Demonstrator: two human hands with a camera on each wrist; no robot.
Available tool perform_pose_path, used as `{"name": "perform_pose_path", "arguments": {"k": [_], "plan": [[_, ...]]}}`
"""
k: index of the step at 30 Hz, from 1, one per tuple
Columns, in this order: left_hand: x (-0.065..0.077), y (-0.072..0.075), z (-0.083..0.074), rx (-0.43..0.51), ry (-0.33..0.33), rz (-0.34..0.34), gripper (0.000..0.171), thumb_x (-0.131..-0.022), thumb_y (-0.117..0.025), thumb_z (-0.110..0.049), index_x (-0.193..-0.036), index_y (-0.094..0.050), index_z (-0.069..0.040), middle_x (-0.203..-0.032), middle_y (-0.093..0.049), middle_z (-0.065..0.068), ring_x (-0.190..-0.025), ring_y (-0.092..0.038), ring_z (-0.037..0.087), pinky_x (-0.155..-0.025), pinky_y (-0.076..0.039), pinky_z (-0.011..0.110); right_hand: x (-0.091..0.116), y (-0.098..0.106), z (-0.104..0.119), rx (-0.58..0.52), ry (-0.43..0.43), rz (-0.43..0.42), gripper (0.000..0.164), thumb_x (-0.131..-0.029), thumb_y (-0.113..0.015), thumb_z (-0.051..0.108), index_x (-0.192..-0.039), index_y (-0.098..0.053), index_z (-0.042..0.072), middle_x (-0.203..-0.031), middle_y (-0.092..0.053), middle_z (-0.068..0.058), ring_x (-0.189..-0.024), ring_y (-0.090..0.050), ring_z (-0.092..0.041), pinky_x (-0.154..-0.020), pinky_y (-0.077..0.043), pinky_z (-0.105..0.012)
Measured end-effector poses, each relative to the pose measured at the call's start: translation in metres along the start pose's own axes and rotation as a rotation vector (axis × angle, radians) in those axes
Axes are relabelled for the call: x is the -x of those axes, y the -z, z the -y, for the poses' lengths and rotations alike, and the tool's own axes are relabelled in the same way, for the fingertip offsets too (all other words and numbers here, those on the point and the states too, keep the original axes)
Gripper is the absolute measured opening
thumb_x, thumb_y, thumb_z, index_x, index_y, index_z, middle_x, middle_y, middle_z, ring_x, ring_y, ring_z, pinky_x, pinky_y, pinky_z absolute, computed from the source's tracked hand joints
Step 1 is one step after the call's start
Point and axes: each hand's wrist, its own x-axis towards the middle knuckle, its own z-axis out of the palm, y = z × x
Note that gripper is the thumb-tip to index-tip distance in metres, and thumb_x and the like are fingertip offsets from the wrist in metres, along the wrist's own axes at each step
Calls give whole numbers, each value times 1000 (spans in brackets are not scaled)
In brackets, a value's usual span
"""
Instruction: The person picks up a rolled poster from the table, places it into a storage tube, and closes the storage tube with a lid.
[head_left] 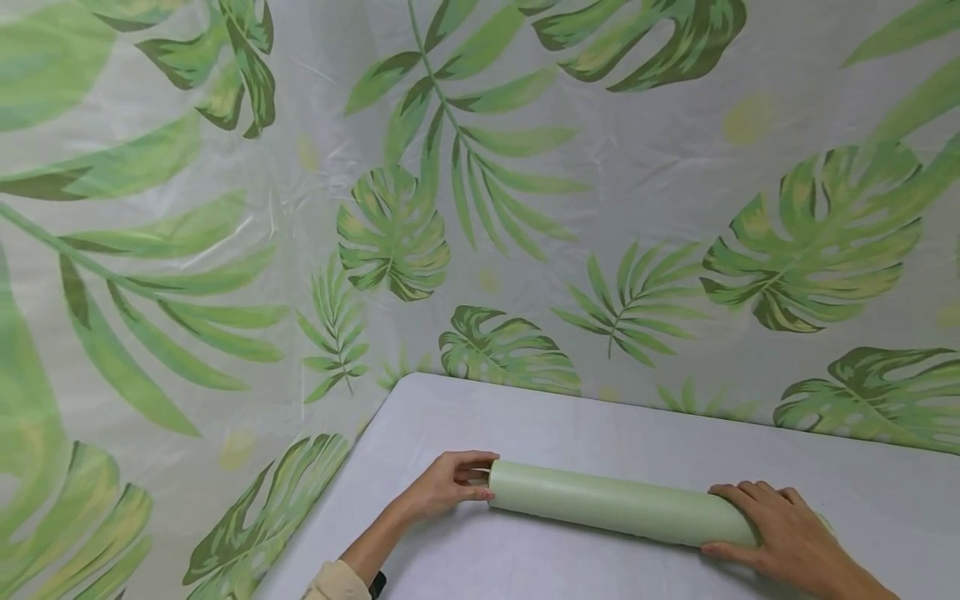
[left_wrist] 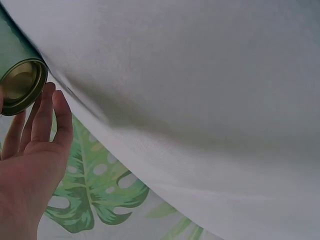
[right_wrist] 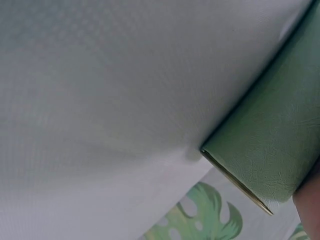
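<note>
A long pale green tube (head_left: 600,502) with a textured surface lies across the white table. In the left wrist view its end shows a recessed gold metal cap (left_wrist: 21,86), and the right wrist view catches a thin gold rim (right_wrist: 237,183) at the other end. My left hand (head_left: 444,485) holds the tube's left end, fingers at the upper side of the rim and thumb at the lower. Draped over the right end, my right hand (head_left: 787,529) grips the tube with its thumb on the near side; only a bit of this hand shows in the right wrist view.
The white tabletop (head_left: 465,417) has a rounded far left corner. Behind and to the left hangs a pale, shiny covering (head_left: 510,275) printed with green leaves. A beige sleeve (head_left: 336,582) and a black wristband (head_left: 377,584) are on the left arm.
</note>
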Motion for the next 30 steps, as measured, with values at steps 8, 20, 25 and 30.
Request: {"name": "perform_pose_path", "arguments": {"k": [8,20,25,30], "plan": [[-1,2,2,-2,13,7,61,-93,-76,-8,-148,-51,4,-145,-59,23,-132,-61,39,-100,-57,29,3,5,-6,-13,-40,10,73,-70,-84,69,-122,-69,20,-112,-71,-1,-100,-66,-27,-81,-46,-54],[18,21,-1,-288,46,-28,67,-98,-73,-34,-154,-48,-9,-157,-52,11,-145,-49,35,-113,-42,59,23,37,-57,-90,-299,179,80,-92,-68,63,-137,-57,-2,-116,-68,-23,-102,-61,-45,-75,-39,-68],[31,27,-3,-505,39,-147,62,-103,-64,-36,-156,-46,-9,-163,-42,16,-153,-35,41,-118,-28,70,40,41,-81,-6,-354,153,79,-96,-64,59,-133,-53,-10,-116,-61,-36,-98,-56,-54,-74,-41,-73],[36,26,-1,-758,14,-318,61,-105,-59,-37,-157,-44,-9,-166,-35,21,-157,-26,42,-119,-21,73,58,33,-95,27,-346,-73,71,-100,-66,42,-140,-44,-12,-126,-48,-43,-107,-48,-59,-90,-36,-74]]}}
